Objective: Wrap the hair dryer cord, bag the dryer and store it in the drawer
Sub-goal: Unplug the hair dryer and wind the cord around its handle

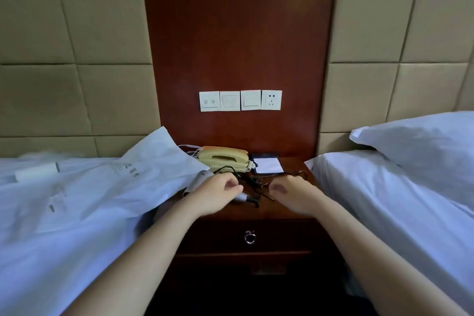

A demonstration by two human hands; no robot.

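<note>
- Cream plastic corded telephone [223, 159], standing against the dark red wooden wall panel [238, 33].
- White square notepad [269, 165] just right of the telephone.
- Four white switch and socket plates [240, 100], in a row on the panel.
- Plump white pillow [423, 141] on the right-hand white-sheeted bed [372, 200].

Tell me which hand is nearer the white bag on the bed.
Left. The left hand is beside the white bag, on the hair dryer; the right hand is farther right, at the cord.

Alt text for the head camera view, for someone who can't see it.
Two hands work on a nightstand: the left hand holds a hair dryer, the right hand pinches its loose black cord. A white bag lies on the left bed; the drawer below is closed.
</note>
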